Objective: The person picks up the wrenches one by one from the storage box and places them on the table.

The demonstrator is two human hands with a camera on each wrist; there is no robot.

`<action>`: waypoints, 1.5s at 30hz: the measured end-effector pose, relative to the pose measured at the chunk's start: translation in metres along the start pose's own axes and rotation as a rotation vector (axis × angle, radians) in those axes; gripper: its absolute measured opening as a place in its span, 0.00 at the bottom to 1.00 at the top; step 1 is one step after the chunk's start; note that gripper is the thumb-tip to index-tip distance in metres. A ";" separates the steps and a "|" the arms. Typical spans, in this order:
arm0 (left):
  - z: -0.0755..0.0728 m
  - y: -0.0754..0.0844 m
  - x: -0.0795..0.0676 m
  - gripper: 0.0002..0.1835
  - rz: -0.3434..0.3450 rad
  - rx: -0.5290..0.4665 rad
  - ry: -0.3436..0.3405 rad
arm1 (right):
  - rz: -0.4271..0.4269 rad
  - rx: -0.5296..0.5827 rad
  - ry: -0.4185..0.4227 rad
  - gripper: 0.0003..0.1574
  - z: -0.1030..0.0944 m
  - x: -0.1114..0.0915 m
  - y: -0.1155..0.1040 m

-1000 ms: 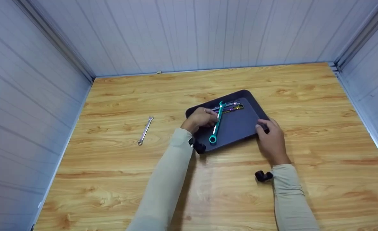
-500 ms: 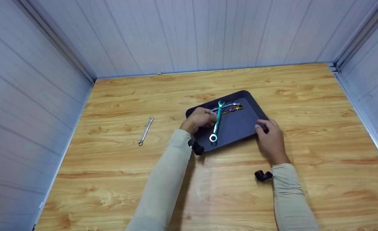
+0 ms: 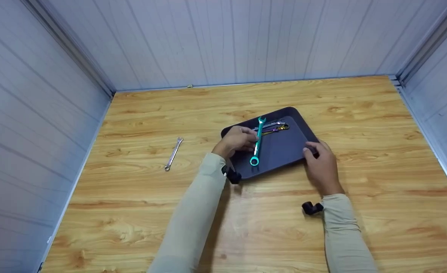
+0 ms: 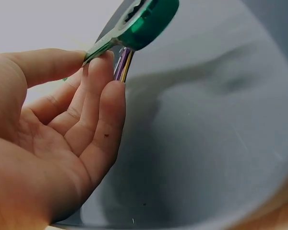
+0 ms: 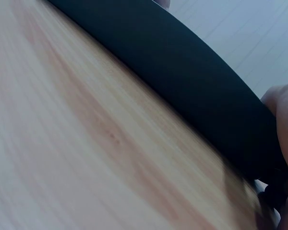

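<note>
My left hand (image 3: pixel 238 138) pinches a green combination wrench (image 3: pixel 258 143) by its shaft, over the dark grey tray (image 3: pixel 284 148). In the left wrist view, thumb and fingertips meet on the green wrench (image 4: pixel 151 24) below its ring end, while the other fingers are bent beneath. At the tray's far side lie a silver wrench (image 3: pixel 271 124) and purple and gold wrenches (image 3: pixel 282 127), partly hidden by the left hand. My right hand (image 3: pixel 322 165) grips the tray's near right corner, its thumb at the rim. The right wrist view shows the tray's outer wall (image 5: pixel 173 72).
Left of the tray, a small silver combination wrench (image 3: pixel 173 153) lies on the wooden table (image 3: pixel 132 212). Pale panel walls (image 3: pixel 216 41) enclose the table at the back and both sides. A tiny light-coloured piece (image 3: pixel 189 86) sits at the back edge.
The green wrench has risen slightly in my left hand, and its ring end now shows apart from the dark shadow below it. My right hand keeps its place on the tray.
</note>
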State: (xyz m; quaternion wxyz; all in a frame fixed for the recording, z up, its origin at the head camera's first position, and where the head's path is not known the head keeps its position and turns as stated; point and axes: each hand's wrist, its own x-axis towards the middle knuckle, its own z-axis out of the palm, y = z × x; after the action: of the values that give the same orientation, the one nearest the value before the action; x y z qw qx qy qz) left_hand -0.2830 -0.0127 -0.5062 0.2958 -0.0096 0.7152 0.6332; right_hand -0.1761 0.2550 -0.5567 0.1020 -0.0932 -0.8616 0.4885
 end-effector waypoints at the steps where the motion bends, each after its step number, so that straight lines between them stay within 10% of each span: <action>1: 0.001 0.000 0.000 0.07 0.009 -0.008 -0.001 | 0.001 0.002 0.000 0.24 0.000 0.000 0.000; 18: 0.005 0.000 -0.009 0.10 0.054 -0.086 -0.105 | 0.018 0.023 -0.013 0.26 0.000 -0.002 0.002; 45: -0.001 -0.005 -0.020 0.11 0.035 -0.201 -0.059 | 0.010 0.019 -0.020 0.26 0.000 -0.001 0.000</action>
State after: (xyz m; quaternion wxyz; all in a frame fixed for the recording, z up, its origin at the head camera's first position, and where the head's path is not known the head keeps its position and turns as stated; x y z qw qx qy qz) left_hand -0.2648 -0.0216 -0.5017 0.3033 -0.0080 0.6390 0.7068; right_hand -0.1747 0.2545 -0.5563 0.0918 -0.0916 -0.8574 0.4981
